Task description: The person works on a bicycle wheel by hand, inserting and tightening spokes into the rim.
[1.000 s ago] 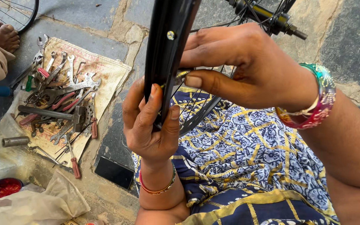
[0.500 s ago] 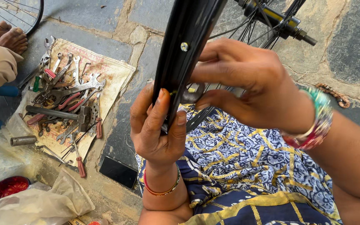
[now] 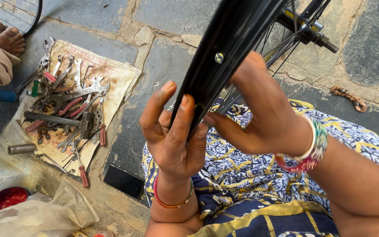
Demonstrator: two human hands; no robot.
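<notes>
The person sits on the stone floor with a blue and yellow patterned cloth over the lap. A black bicycle wheel rim stands just above the lap, tilted up and away.

The left hand holds the rim from below. Its fingers curl part way around the near edge, not shut tight. The right hand rests on the other side of the rim, by the thin spokes. I cannot tell what its fingers pinch.

To do this well, I think the left hand should keep the rim steady while the right hand works slowly.

Further off, near the floor's left edge, a sack holds spanners and pliers.
</notes>
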